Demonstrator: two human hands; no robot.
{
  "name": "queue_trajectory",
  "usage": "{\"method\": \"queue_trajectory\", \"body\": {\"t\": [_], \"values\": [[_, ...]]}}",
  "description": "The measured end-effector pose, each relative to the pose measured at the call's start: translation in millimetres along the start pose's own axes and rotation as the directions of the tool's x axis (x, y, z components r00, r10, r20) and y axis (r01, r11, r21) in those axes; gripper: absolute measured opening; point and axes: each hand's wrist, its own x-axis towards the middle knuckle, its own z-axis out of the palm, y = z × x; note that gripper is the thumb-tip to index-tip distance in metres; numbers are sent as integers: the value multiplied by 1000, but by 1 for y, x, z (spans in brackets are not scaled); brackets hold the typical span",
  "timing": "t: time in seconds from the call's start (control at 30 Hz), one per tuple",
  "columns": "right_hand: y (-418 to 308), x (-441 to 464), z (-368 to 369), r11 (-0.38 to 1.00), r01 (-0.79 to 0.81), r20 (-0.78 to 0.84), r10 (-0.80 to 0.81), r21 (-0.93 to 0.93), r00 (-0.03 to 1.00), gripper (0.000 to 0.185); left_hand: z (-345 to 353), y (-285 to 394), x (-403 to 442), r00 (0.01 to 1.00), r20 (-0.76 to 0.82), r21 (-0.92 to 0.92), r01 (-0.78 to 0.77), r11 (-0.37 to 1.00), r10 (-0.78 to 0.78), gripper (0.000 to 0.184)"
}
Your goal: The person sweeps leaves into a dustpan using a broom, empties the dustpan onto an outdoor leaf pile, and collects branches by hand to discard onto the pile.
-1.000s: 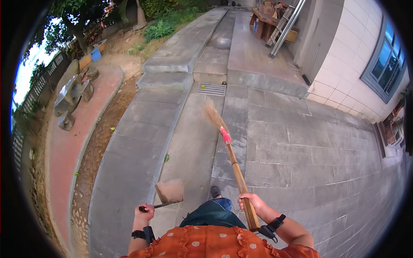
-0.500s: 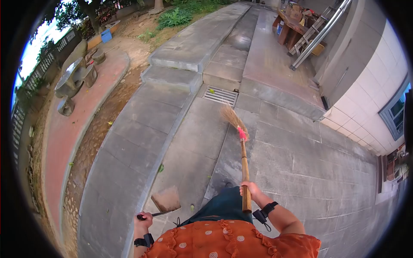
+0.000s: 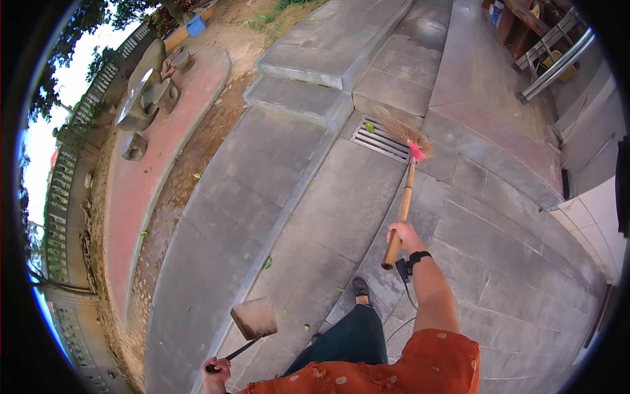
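Note:
My right hand [image 3: 405,237] is wrapped round the wooden handle of a broom [image 3: 408,190]. Pink binding joins the handle to its straw bristles, which lie over the right part of a metal drain grate [image 3: 382,141]. A green leaf [image 3: 370,128] rests on that grate. Low on the left, my left hand [image 3: 216,370] grips the black handle of a dustpan [image 3: 255,318]. The pan is a flat, squarish scoop with brown dirt marks, held beside the pale kerb line. Several small leaves, one a green leaf [image 3: 267,262], lie on the paving near it.
A raised stone walkway [image 3: 216,190] with a step [image 3: 298,98] runs along the left. A higher tiled platform [image 3: 485,131] holds a metal ladder [image 3: 558,65] at the right. Stone stools and a stone table [image 3: 138,102] stand on red paving at the far left.
The broom has moved forward and right, its bristles now over the grate. My right arm reaches further out. The view has shifted, and a shoe now shows.

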Motion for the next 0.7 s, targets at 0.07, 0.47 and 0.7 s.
{"method": "queue_trajectory", "body": {"t": [0.07, 0.47, 0.7], "values": [[-3, 18, 6, 995, -18, 34, 22, -95, 999, 13, 9, -19, -2, 999, 1, -19, -47, 999, 47, 15], [120, -257, -176, 685, -469, -228, 418, -558, 880, 23, 60, -68, 53, 994, 74, 49, -82, 995, 79, 16], [128, -259, -153, 814, -316, -178, 262, -487, 949, 20, 49, -70, 48, 995, 82, -22, 56, 998, -54, 17]]}}
